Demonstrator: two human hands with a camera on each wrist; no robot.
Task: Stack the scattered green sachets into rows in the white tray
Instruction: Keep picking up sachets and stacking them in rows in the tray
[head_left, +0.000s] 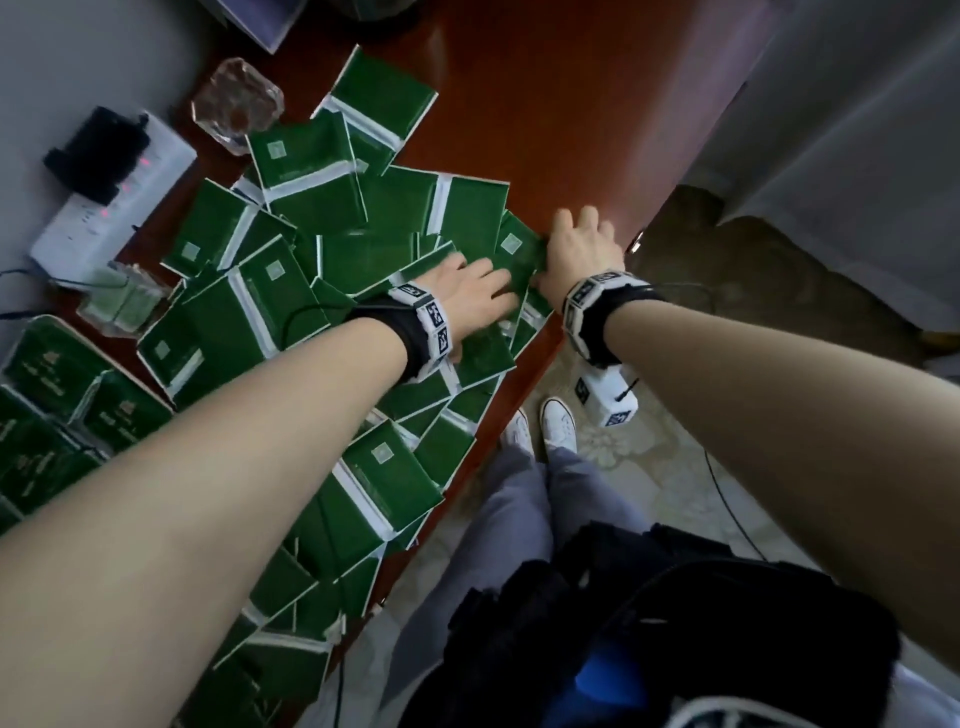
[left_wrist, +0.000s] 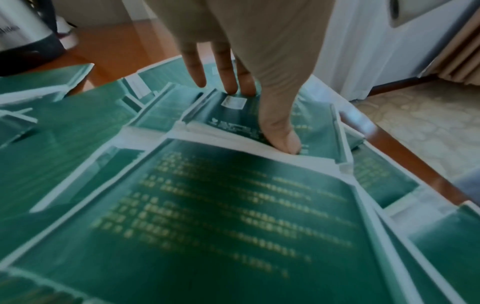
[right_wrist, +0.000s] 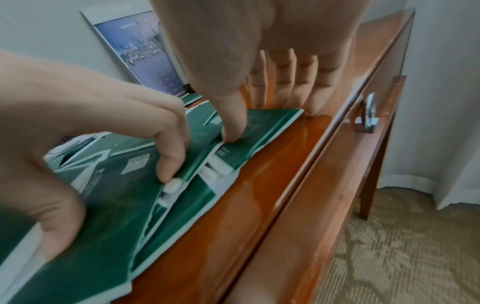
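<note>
Green sachets (head_left: 311, 260) lie in a loose overlapping heap across the red-brown table (head_left: 545, 104). The white tray (head_left: 124, 371) at the left edge holds packed green sachets (head_left: 47, 364). My left hand (head_left: 470, 291) (left_wrist: 259, 117) sits on the heap near the table's front edge. It holds one sachet (right_wrist: 109, 185), thumb at the near edge and curled fingers at the far edge. Just to its right, my right hand (head_left: 558, 234) (right_wrist: 267, 123) presses its thumb (right_wrist: 231, 133) onto another sachet (right_wrist: 262, 125). Its straight fingers touch the table beyond that sachet's edge.
A white power strip (head_left: 114, 197) with a black plug and two clear glass blocks (head_left: 236, 104) (head_left: 122, 301) stand at the back left. A dark-based kettle (left_wrist: 23, 30) and a framed picture (right_wrist: 137, 47) stand further along. The table's front edge (head_left: 524, 374) has a drawer handle (head_left: 636, 241).
</note>
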